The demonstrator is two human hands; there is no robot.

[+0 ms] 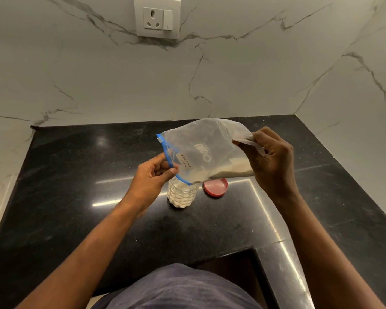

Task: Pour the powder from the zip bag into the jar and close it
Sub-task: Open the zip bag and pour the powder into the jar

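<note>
A clear zip bag (pixel 206 150) with a blue zip strip hangs tilted above the counter, pale powder lying along its lower edge. My left hand (pixel 153 177) pinches the blue mouth edge; my right hand (pixel 271 159) grips the bag's bottom end, raised higher. The bag's lowest mouth corner sits right over the open clear jar (pixel 182 196), which stands upright and holds white powder nearly to the top. The red lid (pixel 215 186) lies flat on the counter just right of the jar, partly hidden behind the bag.
The black polished counter (pixel 98 197) fills a corner between marble walls. A white socket and switch plate (pixel 157 17) is on the back wall. The counter's front edge has a cut-out notch near my body.
</note>
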